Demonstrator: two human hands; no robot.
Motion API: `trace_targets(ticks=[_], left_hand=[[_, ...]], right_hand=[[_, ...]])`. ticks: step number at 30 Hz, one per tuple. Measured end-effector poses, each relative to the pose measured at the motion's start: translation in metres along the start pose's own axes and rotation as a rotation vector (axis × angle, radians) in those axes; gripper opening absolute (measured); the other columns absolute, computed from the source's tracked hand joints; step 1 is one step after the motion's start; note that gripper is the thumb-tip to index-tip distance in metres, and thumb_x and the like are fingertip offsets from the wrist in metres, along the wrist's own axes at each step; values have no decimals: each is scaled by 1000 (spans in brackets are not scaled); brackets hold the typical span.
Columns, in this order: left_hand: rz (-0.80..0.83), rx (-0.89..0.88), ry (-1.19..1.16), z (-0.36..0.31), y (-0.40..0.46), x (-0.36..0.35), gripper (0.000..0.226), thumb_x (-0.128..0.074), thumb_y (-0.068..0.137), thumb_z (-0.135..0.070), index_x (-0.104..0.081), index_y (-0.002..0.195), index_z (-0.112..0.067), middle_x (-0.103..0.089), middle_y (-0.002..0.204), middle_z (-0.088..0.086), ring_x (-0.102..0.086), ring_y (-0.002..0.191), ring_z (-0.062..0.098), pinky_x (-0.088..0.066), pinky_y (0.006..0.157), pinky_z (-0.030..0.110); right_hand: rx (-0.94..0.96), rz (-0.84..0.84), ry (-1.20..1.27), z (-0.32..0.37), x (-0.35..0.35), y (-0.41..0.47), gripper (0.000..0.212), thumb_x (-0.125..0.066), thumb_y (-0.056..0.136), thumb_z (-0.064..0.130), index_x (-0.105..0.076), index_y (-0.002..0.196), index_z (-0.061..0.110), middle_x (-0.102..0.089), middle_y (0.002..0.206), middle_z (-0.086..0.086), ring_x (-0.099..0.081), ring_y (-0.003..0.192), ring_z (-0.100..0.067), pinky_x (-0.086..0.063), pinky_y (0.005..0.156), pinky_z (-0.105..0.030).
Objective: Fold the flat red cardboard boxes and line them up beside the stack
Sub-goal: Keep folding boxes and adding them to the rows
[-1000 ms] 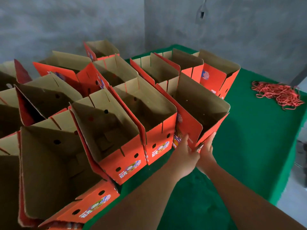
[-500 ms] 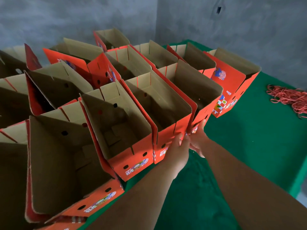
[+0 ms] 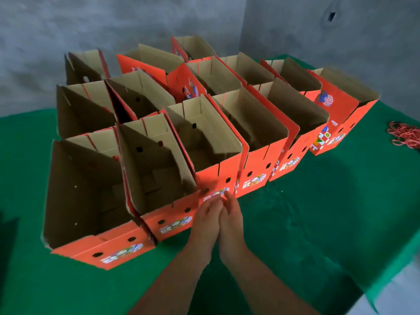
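Several folded red cardboard boxes stand open-topped in rows on the green table (image 3: pixel 318 212). The front row runs from a large box at the near left (image 3: pixel 100 248) to one at the far right (image 3: pixel 345 123). My left hand (image 3: pixel 208 214) and my right hand (image 3: pixel 231 212) are side by side with straight fingers, palms nearly together, fingertips at the lower front face of the third front box (image 3: pixel 218 178). Neither hand grips anything. No flat stack is in view.
A heap of red rubber bands (image 3: pixel 405 134) lies on the cloth at the far right. Grey concrete walls stand behind the boxes. The table's right edge drops off at the lower right, with pale floor (image 3: pixel 400 296) beyond. Bare green cloth lies in front of the boxes.
My hands let go of the box further right, which now stands in the row. They moved left along the front row with fingers straightened. The camera pulled back and turned left.
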State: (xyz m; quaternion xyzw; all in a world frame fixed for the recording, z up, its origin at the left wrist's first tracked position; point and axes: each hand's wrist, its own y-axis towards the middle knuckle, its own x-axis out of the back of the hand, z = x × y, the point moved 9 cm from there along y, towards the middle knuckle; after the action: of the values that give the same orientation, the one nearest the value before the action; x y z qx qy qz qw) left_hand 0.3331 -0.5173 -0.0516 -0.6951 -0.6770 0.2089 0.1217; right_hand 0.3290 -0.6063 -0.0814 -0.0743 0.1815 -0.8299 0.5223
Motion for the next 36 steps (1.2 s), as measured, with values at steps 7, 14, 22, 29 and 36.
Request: trace_targets(ticks=[7, 14, 22, 29, 36], left_hand=[[-327, -107, -114, 15, -106, 186, 25, -52, 108, -18, -72, 123, -23, -77, 120, -7, -71, 112, 8, -56, 95, 33], [-577, -221, -226, 24, -194, 338, 29, -48, 104, 2, -71, 109, -15, -76, 106, -9, -71, 90, -10, -49, 75, 4], [-693, -189, -342, 63, -266, 509, 23, -52, 104, -2, -70, 114, -13, -76, 113, 13, -73, 100, 16, -57, 93, 27], [-663, 69, 895, 108, -298, 632, 59, -39, 106, -57, -34, 161, -39, -23, 172, -5, -12, 160, 27, 1, 128, 48], [-401, -29, 1125, 160, -288, 577, 84, -19, 88, -77, -1, 165, -47, 25, 171, -9, 8, 158, 29, -1, 129, 45]], right_hand=[[151, 276, -137, -41, -134, -144, 37, -48, 101, 2, -61, 130, 21, -68, 120, 10, -64, 110, 5, -46, 103, -18], [138, 558, -246, -87, -254, -262, 46, -45, 95, -4, -59, 124, 29, -65, 116, 17, -60, 110, 9, -43, 98, -12], [30, 764, -319, -157, -377, -396, 30, -49, 103, 8, -61, 107, 36, -71, 110, 12, -69, 102, -6, -52, 88, -16], [-89, 649, -619, -220, -412, -424, 58, -59, 91, 27, -43, 146, 37, -67, 124, 3, -65, 109, -23, -53, 99, -41], [-140, 422, -677, -227, -368, -375, 50, -67, 93, 37, -56, 139, 21, -68, 124, -3, -69, 104, -26, -57, 89, -39]])
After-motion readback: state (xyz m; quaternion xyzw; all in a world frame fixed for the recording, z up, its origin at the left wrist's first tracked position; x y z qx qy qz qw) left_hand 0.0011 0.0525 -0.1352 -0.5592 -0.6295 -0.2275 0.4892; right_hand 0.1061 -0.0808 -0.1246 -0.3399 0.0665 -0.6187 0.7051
